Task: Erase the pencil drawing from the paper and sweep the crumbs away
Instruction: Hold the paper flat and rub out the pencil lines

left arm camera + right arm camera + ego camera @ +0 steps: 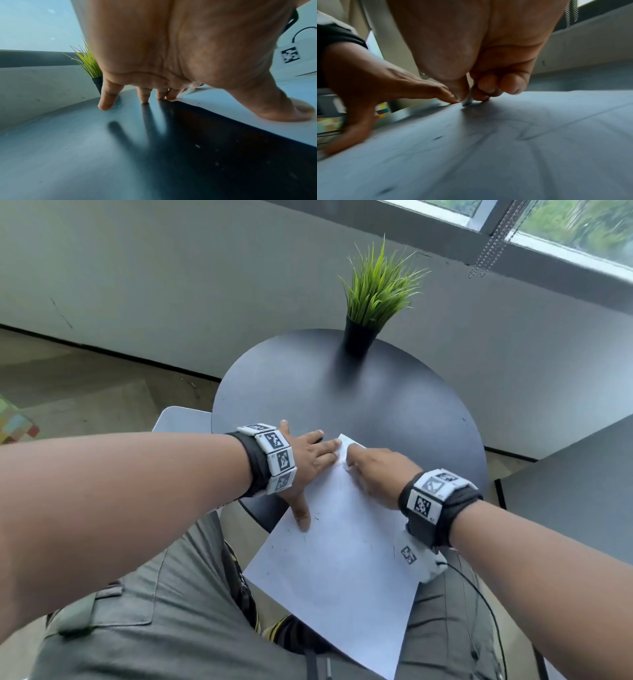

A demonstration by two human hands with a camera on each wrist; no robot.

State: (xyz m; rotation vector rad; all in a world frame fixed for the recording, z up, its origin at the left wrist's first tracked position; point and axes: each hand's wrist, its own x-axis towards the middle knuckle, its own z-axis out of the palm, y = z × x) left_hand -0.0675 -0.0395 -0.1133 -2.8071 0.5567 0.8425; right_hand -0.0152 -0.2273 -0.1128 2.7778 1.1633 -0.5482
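A white sheet of paper point(342, 559) lies askew on the round dark table point(376, 398), its near half overhanging my lap. Faint pencil lines point(527, 135) and small dark crumbs point(437, 138) show on it. My left hand point(308, 460) lies flat with spread fingers point(106, 100), thumb and fingertips pressing the paper's left edge. My right hand point(373, 470) is curled near the paper's far corner and pinches a small grey eraser point(469, 96) whose tip touches the sheet. In the head view the eraser is hidden under the hand.
A potted green grass plant point(373, 299) stands at the table's far side. A second grey tabletop point(575, 491) sits to the right. A white tagged box point(421, 559) with a cable hangs by my right wrist. A wall and a window lie beyond.
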